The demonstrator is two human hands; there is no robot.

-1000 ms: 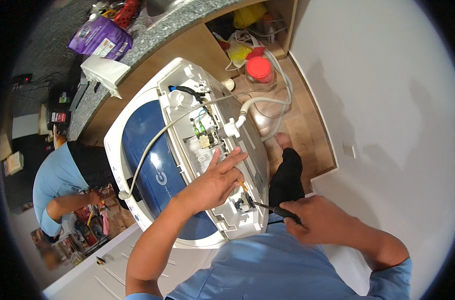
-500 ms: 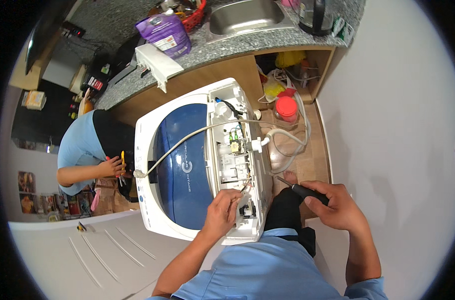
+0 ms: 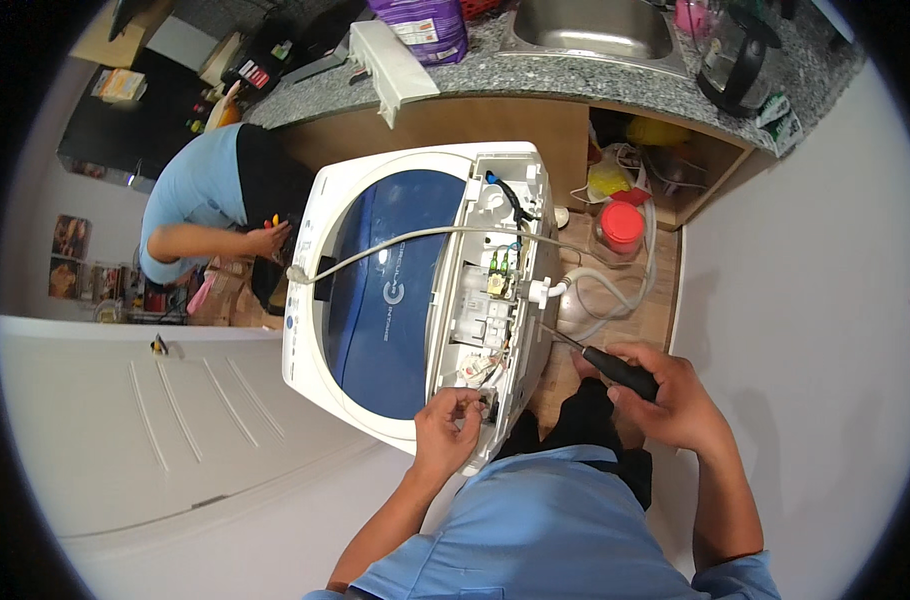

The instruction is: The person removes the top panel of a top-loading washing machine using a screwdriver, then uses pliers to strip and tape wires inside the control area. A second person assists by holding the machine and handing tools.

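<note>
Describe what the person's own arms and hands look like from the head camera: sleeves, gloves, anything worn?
Both hands are bare, with no gloves: the left hand and the right hand. No watch, ring or band shows on either wrist. Both forearms are bare up to short sleeves of a light blue shirt, which fills the lower middle of the view. No cables or markings show on the arms.

The wooden floor (image 3: 665,310) carries the washing machine (image 3: 395,300). The granite bench (image 3: 575,75) carries a purple bag (image 3: 425,22), a kettle (image 3: 735,50) and a white panel (image 3: 395,68).
</note>
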